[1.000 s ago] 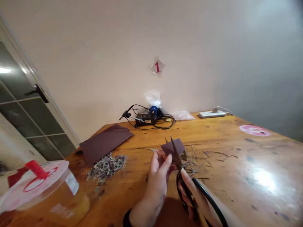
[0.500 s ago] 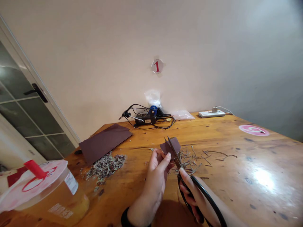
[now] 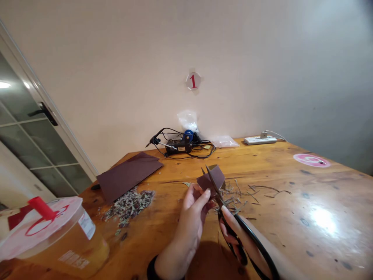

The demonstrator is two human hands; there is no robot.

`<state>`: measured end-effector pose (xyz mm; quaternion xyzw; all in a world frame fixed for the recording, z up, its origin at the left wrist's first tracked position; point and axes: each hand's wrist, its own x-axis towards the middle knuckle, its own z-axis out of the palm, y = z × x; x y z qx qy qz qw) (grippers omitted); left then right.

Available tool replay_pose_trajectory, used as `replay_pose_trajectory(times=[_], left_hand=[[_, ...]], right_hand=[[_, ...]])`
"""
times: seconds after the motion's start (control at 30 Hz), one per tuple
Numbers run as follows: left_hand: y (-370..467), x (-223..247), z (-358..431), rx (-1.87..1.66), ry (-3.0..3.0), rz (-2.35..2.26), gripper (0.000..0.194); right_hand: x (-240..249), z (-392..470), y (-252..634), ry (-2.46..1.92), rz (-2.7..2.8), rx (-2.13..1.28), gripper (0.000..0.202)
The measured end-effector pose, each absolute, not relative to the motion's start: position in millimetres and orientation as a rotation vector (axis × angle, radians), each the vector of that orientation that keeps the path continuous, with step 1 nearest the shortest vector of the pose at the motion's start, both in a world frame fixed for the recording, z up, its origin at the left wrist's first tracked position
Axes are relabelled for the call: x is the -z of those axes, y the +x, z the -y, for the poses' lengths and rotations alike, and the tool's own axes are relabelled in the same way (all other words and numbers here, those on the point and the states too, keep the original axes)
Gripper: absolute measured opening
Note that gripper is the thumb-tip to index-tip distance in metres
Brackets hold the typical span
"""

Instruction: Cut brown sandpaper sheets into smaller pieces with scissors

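Note:
Between the thumb and fingers of my left hand [image 3: 194, 210] is a small maroon piece of paper-like sheet [image 3: 216, 179]. Its right part curls over, with a tan-brown underside showing at the top. My right hand [image 3: 234, 229] holds black-handled scissors [image 3: 220, 200] by the handles. Their blades are parted and point up and away from me, the longer one lying across the front of the piece. Whether the edge is biting into it I cannot tell. Thin cut strips [image 3: 233, 200] lie scattered on the table behind and to the right of my hands.
Larger maroon sheets [image 3: 131, 173] lie to the left, beside a heap of small scraps [image 3: 131, 206]. A lidded drink cup with a red straw [image 3: 67, 237] stands at the near left. At the back are a cabled device [image 3: 177, 144] and a power strip [image 3: 260, 140].
The maroon piece now curls more on its right side, and its tan-brown underside has come into view. Both hands keep their hold, and the view has shifted slightly.

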<state>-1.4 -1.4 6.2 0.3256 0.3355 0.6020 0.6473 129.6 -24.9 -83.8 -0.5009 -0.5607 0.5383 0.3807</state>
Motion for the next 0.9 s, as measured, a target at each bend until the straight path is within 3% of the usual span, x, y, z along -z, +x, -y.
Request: replay_pose_trajectory(times=[0.4, 0.67, 0.9], left_hand=[[-10, -2, -4, -1.403, 0.967, -0.811, 0.034], [-16, 1, -7, -1.512, 1.261, -0.938, 0.032], [-16, 0, -7, -1.530, 1.326, -0.969, 0.033]], right_hand=[[20, 40, 132, -1.255, 1.527, -1.325, 0.030], [14, 38, 123, -1.250, 1.557, -1.252, 0.049], [15, 33, 122, -1.240, 1.569, -1.214, 0.042]])
